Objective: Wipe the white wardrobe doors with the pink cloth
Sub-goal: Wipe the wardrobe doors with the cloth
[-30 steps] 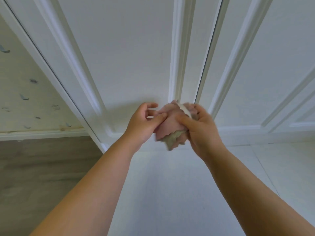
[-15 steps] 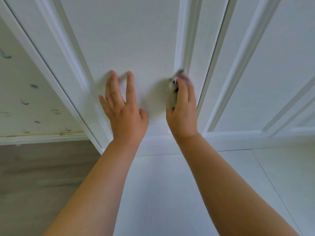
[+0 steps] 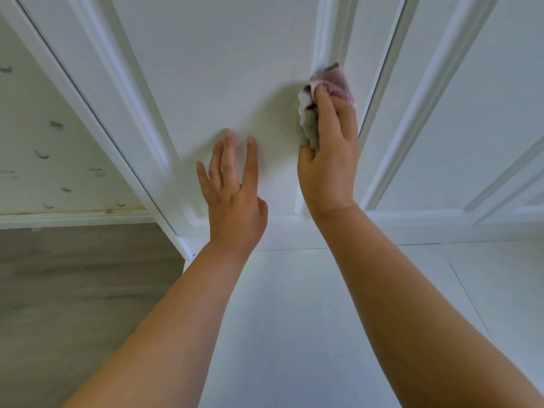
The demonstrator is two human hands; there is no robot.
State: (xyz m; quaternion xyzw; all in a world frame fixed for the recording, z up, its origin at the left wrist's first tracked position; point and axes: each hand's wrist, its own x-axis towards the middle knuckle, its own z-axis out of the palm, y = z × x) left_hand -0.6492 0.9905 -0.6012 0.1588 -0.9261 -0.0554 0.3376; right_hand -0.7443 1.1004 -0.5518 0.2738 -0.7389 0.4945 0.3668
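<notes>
Step in hand: wiping the raised moulding at the right edge of the left wardrobe door (image 3: 212, 69), by my reading of the scene.
Right hand (image 3: 328, 160): fingers straight and laid flat over the pink cloth (image 3: 332, 82), pressing it to the door; the thumb sits against the cloth's lower fold.
Pink cloth: bunched under the right hand, its pink edge showing past the fingertips and a greyish fold showing on the left side; it lies on the moulding strip, just left of the gap between the two doors.
Left hand (image 3: 234, 189): fingers spread and straight, flat against the panel, lower and to the left of the cloth, holding nothing; whether it bears weight I cannot tell.
Right wardrobe door (image 3: 471, 92): far right of the gap, untouched by either hand at this moment.
Floor (image 3: 294, 334): pale white below the doors, grey wood tone at near left.
How to do it well: keep the fingers flat so the cloth meets the surface evenly, run it along the groove of the moulding and not across it, and let the cloth fold into the recess where dust likely gathers.
Risk: a bunched cloth may skip the corners; spreading it would probably cover more.
Progress: too little shows to judge how much is done.
</notes>
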